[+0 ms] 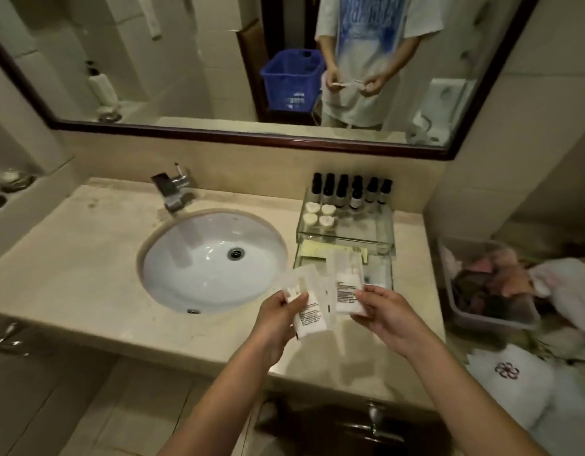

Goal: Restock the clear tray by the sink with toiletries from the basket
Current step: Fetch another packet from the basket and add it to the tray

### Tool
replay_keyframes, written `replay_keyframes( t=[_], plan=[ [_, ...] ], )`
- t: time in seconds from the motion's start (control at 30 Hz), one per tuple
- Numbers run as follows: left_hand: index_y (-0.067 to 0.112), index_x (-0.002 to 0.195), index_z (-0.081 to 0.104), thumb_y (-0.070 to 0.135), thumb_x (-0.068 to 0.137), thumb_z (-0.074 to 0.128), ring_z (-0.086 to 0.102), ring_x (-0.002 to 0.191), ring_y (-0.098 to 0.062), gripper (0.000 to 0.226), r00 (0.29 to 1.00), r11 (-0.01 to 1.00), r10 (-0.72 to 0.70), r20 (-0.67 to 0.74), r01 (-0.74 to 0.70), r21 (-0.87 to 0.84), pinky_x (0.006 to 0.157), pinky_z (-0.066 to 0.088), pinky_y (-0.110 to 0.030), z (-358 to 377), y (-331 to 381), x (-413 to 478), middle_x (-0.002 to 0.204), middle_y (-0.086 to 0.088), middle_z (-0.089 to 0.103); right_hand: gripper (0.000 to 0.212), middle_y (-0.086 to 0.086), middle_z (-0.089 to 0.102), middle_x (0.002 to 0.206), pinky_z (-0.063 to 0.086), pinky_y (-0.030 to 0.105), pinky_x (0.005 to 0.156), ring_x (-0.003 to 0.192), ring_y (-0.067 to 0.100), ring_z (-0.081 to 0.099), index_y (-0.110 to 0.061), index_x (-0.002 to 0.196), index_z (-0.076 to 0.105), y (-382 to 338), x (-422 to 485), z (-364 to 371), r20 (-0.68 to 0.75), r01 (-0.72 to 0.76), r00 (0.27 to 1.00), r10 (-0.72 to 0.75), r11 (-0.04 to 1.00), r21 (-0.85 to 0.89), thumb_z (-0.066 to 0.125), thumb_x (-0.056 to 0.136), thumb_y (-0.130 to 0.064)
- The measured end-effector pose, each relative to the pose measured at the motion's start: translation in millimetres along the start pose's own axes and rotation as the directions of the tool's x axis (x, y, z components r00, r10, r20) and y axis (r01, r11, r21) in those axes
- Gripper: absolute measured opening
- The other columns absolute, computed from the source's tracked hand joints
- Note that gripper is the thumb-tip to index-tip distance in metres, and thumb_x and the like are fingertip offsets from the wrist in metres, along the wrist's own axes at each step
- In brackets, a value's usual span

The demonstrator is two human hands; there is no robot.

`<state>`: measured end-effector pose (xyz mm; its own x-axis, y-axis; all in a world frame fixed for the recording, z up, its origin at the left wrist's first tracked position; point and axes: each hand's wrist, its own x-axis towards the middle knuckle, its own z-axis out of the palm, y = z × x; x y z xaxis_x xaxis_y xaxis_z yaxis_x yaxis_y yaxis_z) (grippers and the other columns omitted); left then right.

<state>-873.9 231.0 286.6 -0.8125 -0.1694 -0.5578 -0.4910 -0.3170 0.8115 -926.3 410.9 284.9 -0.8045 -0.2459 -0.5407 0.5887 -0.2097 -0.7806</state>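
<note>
The left hand (pixel 278 319) pinches a wrapped packet (pixel 309 315); the right hand (pixel 383 311) pinches a second packet (pixel 347 291). Both hover over the desk (pixel 87 258), just in front of the clear tray (pixel 388 225) by the sink (pixel 212 258). This looks like the placing step: next, probably lay each flat in the tray's front section.

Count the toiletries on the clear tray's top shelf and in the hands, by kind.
Dark-capped small bottles: 7
Round white pieces: 4
Printed sachets, one in the left hand, one in the right hand: 2
Total: 13
</note>
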Motion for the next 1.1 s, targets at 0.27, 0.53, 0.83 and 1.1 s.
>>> replay_keyframes(
  t=[0.27,0.53,0.83,1.1],
  plan=[
    [0.010,0.097,0.063,0.021,0.099,0.043,0.066,0.071,-0.017,0.023,0.985,0.989,-0.075,0.157,0.054,0.136,0.060,0.052,-0.027,43,29,72,0.080,-0.005,0.070,0.006,0.012,0.071,0.077,0.059,0.032,0.055,0.065,0.020,0.068,0.000,0.086,0.064,-23,48,-21,-0.107,0.002,0.994,-0.002,1.000,-0.006,0.059,0.084,0.004],
    [0.013,0.106,0.066,0.037,0.102,0.028,0.068,0.096,-0.025,0.046,0.933,0.966,-0.170,0.317,0.095,0.240,0.092,0.051,-0.044,60,53,136,0.100,-0.011,0.073,0.017,0.010,0.068,0.090,0.052,0.028,0.064,0.077,0.021,0.064,-0.011,0.096,0.057,-22,114,1,-0.223,-0.076,0.974,0.041,0.985,-0.152,0.064,0.084,-0.001],
    [0.033,0.137,0.039,0.011,0.089,0.059,0.056,0.108,-0.004,0.056,0.838,0.950,-0.062,0.541,-0.118,0.290,0.077,0.052,-0.015,44,66,204,0.120,0.013,0.054,0.034,0.019,0.064,0.069,0.052,0.024,0.049,0.046,0.018,0.056,0.003,0.100,0.059,-32,135,-2,0.033,-0.290,0.939,0.342,0.738,0.610,0.042,0.070,0.001],
    [0.013,0.080,0.066,0.012,0.086,0.064,0.056,0.073,-0.014,0.007,0.928,0.879,-0.032,0.372,-0.151,0.452,0.068,0.045,-0.024,41,64,230,0.076,0.000,0.064,0.046,0.015,0.066,0.098,0.055,0.031,0.058,0.068,0.025,0.066,-0.006,0.114,0.059,-32,145,-21,-0.136,-0.340,0.910,0.391,0.893,0.295,0.037,0.097,-0.043]
  ],
)
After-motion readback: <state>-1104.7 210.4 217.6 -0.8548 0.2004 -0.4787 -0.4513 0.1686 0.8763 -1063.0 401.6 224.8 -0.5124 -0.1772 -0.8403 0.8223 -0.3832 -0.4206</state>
